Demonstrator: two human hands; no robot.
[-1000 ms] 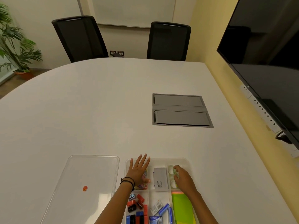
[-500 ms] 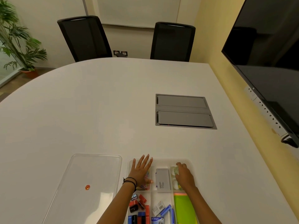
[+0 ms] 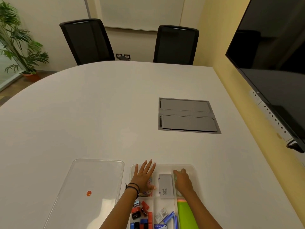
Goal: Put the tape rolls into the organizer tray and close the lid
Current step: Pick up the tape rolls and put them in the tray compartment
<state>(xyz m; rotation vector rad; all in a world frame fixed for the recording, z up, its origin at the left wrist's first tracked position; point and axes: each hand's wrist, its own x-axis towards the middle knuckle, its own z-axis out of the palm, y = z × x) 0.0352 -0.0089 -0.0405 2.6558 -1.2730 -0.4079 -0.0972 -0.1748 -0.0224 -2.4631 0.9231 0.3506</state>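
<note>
Organizer tray (image 3: pixel 194 172): clear, rectangular, compartmented plastic

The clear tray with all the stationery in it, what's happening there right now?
A person is sorting an organizer tray on a white table. The left hand lies flat with fingers spread over the tray's far left compartment. The right hand reaches into the far right compartment, where tape rolls are partly hidden under it; whether it grips one is unclear. A grey box sits between the hands. The clear lid lies on the table, left of the tray, so the tray is open.
</note>
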